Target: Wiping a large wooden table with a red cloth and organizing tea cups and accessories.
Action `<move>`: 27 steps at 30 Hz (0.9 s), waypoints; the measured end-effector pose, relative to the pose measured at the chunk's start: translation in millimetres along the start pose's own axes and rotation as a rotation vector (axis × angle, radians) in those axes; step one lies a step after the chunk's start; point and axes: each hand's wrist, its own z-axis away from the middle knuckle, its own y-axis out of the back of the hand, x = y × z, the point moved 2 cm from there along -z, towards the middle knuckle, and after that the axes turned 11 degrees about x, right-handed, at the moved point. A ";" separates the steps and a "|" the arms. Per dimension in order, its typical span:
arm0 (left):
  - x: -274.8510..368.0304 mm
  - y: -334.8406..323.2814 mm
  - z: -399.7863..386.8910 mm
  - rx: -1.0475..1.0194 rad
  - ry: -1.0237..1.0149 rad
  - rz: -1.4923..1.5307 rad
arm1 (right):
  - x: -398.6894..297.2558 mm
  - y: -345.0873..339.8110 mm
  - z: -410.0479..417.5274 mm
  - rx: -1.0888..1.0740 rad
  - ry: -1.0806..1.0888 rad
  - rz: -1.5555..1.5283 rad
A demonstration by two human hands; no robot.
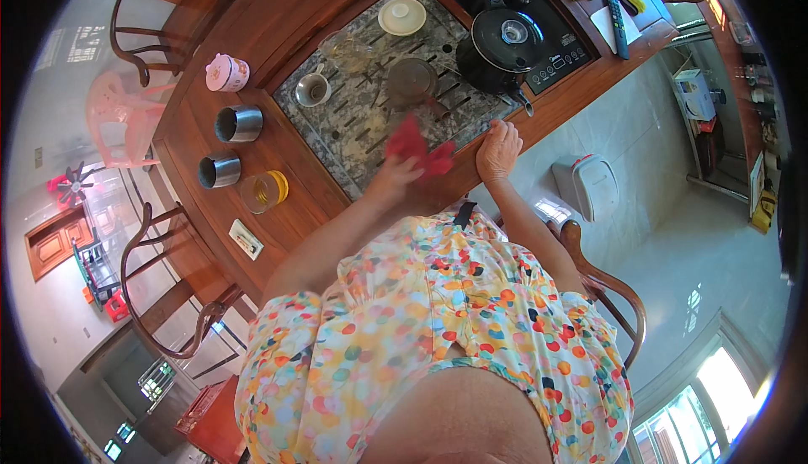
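My left hand (pixel 394 180) grips a red cloth (pixel 413 148), blurred, over the near edge of the stone tea tray (pixel 353 142) set into the wooden table. My right hand (pixel 500 150) rests on the table's near edge, fingers curled and holding nothing that I can see. Just beyond the cloth sits a dark round teapot (pixel 411 82) with a side handle. A small pitcher (pixel 313 89), a clear glass vessel (pixel 347 52) and a pale lidded bowl (pixel 402 16) also stand on the tray. A black kettle (pixel 502 47) stands beyond my right hand.
An induction hob (pixel 558 63) lies under the kettle. Two metal cups (pixel 238 124), a pink lidded jar (pixel 227 73) and a glass with a yellow rim (pixel 264 191) stand at left. A remote control (pixel 617 25) lies far right. A bin (pixel 586 186) stands on the floor.
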 end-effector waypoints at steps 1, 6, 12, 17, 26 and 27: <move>-15.1 13.3 22.0 0.035 0.094 0.161 | -0.6 0.4 -0.7 -0.006 0.013 0.017; -87.7 40.0 91.8 0.031 0.539 0.669 | -8.1 0.8 -1.4 -0.036 0.045 0.016; -16.2 63.7 47.1 0.173 0.045 -0.557 | -1.5 0.8 -1.3 -0.029 0.026 0.066; -42.9 83.7 -22.0 0.436 0.059 -0.638 | -6.9 1.9 -1.8 -0.048 0.040 0.087; -50.0 75.3 -32.0 0.509 0.027 -0.601 | -6.1 2.7 -2.3 -0.040 0.067 0.146; -46.5 74.4 -29.4 0.474 0.041 -0.575 | -5.5 3.4 -2.0 -0.038 0.069 0.145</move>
